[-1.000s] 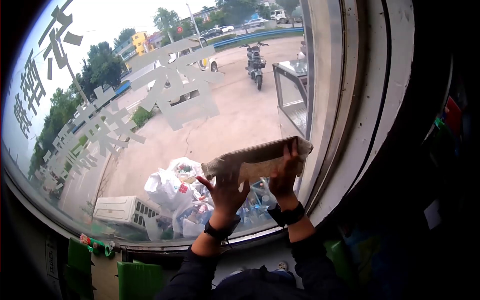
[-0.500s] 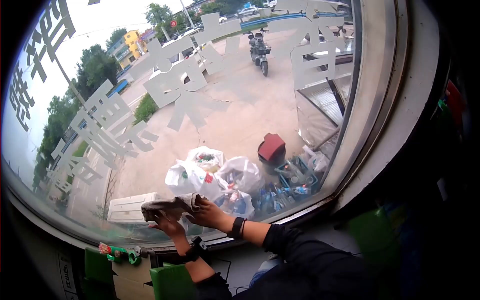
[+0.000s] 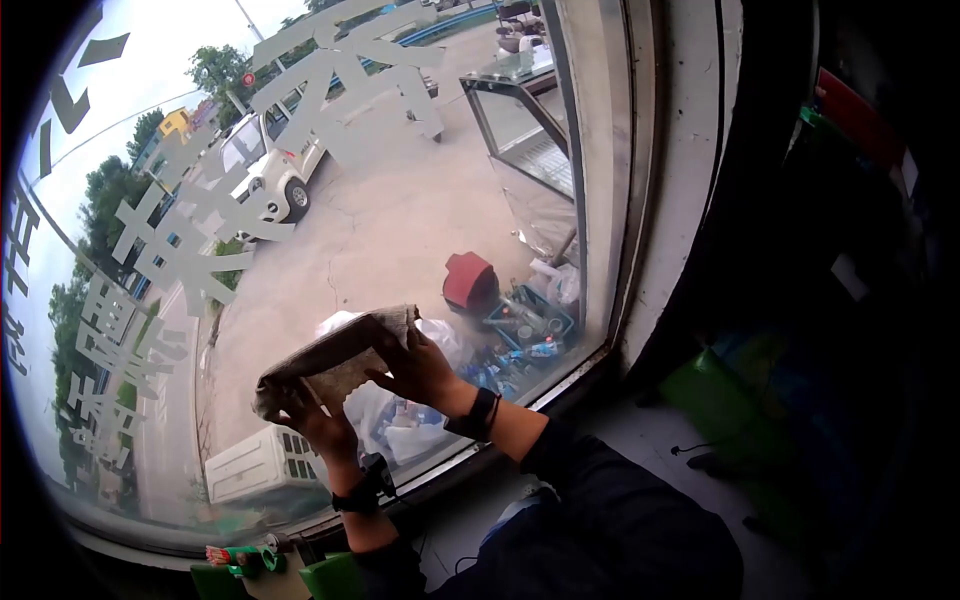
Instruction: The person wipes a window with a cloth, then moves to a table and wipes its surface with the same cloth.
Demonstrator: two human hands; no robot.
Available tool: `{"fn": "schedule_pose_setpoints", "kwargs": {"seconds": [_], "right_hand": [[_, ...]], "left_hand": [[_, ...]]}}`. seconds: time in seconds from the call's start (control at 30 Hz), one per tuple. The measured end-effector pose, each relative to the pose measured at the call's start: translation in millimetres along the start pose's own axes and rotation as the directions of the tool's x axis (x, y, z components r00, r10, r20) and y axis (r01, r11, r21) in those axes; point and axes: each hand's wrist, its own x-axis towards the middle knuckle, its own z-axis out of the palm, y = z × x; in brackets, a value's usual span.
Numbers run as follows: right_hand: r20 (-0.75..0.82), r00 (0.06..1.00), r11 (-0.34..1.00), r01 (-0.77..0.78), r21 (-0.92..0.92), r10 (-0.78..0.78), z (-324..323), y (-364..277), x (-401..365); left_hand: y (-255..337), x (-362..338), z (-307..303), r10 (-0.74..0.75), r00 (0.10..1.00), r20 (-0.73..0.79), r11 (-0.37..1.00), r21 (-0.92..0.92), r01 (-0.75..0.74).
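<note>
A grey-brown cloth (image 3: pixel 335 352) is stretched between my two hands in front of a large window pane (image 3: pixel 400 230). My left hand (image 3: pixel 322 432) has its fingers closed on the cloth's lower left end, which is folded into a thick roll along the top. At the cloth's right end, my right hand (image 3: pixel 428 378) grips it, with the thumb pointing left below the edge. A thin part of the cloth hangs between the hands. Dark bands circle both wrists, and the left one carries a small black device.
Large grey characters (image 3: pixel 165 235) are on the glass. Outside are a white truck (image 3: pixel 270 175), a red-topped bin (image 3: pixel 470 280), a crate of bottles (image 3: pixel 530 320) and white bags (image 3: pixel 440 340). Inside, a green chair (image 3: pixel 332 578) and a small table (image 3: pixel 262 585) stand below the window.
The cloth and both hands have moved up the window, and the cloth is spread wider. My view has turned right; the white truck shows more fully and the scooter is out of sight.
</note>
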Motion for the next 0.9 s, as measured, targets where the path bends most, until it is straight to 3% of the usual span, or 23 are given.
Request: {"fn": "schedule_pose_setpoints", "kwargs": {"seconds": [0.07, 0.1, 0.13, 0.17, 0.23, 0.27, 0.33, 0.4, 0.43, 0.57, 0.63, 0.67, 0.7, 0.73, 0.8, 0.87, 0.9], "right_hand": [[0.109, 0.981, 0.986, -0.154, -0.062, 0.160, -40, 50, -2], [0.031, 0.986, 0.979, -0.162, -0.125, 0.167, -60, 76, -5], [0.058, 0.956, 0.957, -0.289, 0.021, 0.287, -83, 101, -8], [0.039, 0.936, 0.936, -0.351, 0.038, 0.350, -97, 129, -17], [-0.106, 0.910, 0.914, -0.392, 0.106, 0.402, -122, 173, -33], [-0.140, 0.901, 0.912, -0.406, 0.060, 0.410, -132, 195, -42], [-0.134, 0.901, 0.889, -0.430, -0.159, 0.412, -143, 230, -63], [-0.106, 0.854, 0.861, -0.504, 0.072, 0.509, -146, 249, -79], [-0.083, 0.803, 0.797, -0.563, 0.219, 0.590, -143, 249, -84], [-0.003, 0.802, 0.769, -0.571, 0.288, 0.597, -101, 212, -118], [0.079, 0.809, 0.776, -0.582, 0.243, 0.582, -66, 173, -145], [0.140, 0.805, 0.775, -0.593, 0.219, 0.577, -53, 156, -153], [0.095, 0.817, 0.793, -0.576, 0.197, 0.569, -31, 139, -164], [0.051, 0.828, 0.811, -0.557, 0.176, 0.558, -10, 122, -174], [0.114, 0.844, 0.807, -0.535, 0.251, 0.524, 9, 82, -176], [0.238, 0.890, 0.867, -0.440, 0.233, 0.388, 28, 44, -175], [0.313, 0.889, 0.888, -0.408, 0.210, 0.335, 36, 25, -171]], "left_hand": [[60, 18, 16, 0.118, 0.993, 0.024, 0.991, 0.067, -0.119], [90, 23, 25, 0.168, 0.984, 0.053, 0.986, -0.026, -0.167], [120, 28, 34, 0.221, 0.973, 0.073, 0.970, -0.120, -0.211], [152, 30, 45, 0.261, 0.960, 0.103, 0.959, -0.140, -0.246], [209, 28, 64, 0.334, 0.924, 0.185, 0.938, -0.160, -0.307], [232, 24, 75, 0.368, 0.899, 0.237, 0.927, -0.162, -0.337], [265, 14, 104, 0.466, 0.862, 0.201, 0.873, -0.262, -0.411], [275, 0, 131, 0.481, 0.848, 0.223, 0.874, -0.203, -0.442], [274, -5, 136, 0.480, 0.845, 0.236, 0.877, -0.171, -0.450], [245, -29, 139, 0.483, 0.841, 0.243, 0.875, -0.113, -0.470], [198, -54, 127, 0.435, 0.865, 0.251, 0.897, -0.033, -0.441], [175, -61, 120, 0.376, 0.846, 0.377, 0.918, -0.031, -0.395], [152, -69, 114, 0.357, 0.850, 0.389, 0.920, 0.015, -0.393], [127, -77, 106, 0.346, 0.863, 0.368, 0.912, 0.082, -0.401], [64, -95, 96, 0.372, 0.872, 0.317, 0.870, 0.207, -0.447], [14, -107, 74, 0.163, 0.892, 0.421, 0.914, 0.275, -0.297], [-11, -112, 62, 0.160, 0.911, 0.381, 0.899, 0.325, -0.293]]}}
